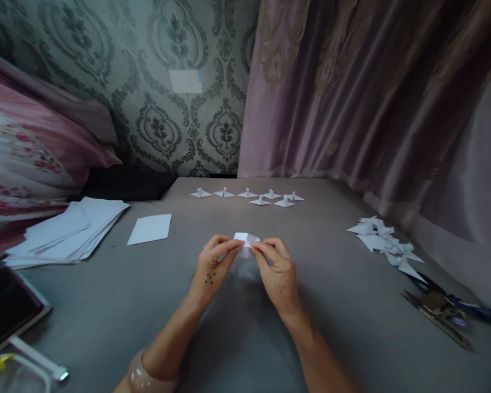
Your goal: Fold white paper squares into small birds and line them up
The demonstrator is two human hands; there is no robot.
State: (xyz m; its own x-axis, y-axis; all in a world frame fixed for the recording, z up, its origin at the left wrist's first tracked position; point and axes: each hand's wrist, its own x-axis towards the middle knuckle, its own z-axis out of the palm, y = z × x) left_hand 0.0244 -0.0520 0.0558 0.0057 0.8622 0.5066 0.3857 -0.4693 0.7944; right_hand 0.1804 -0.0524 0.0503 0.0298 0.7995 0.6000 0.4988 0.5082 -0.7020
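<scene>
Just above the grey surface, a small folded piece of white paper (pixel 241 237) is held between my two hands. My left hand (pixel 215 265) pinches its left side between thumb and fingers. On the other side my right hand (pixel 277 268) grips the paper the same way, and the fingertips of both hands nearly meet at its lower middle. Parts of the folds are hidden behind the fingers. Beyond the hands, several folded white paper figures (pixel 247 193) with pointed wings stand in two loose rows. A single square white sheet (pixel 150 228) lies flat to the left.
At the left is a stack of white paper (pixel 77 232), with a tablet-like device (pixel 12 305) and white cable (pixel 36 357) nearer me. A heap of folded paper figures (pixel 387 240) lies right, near scissors (pixel 437 322). Curtains (pixel 311 98) border the right side.
</scene>
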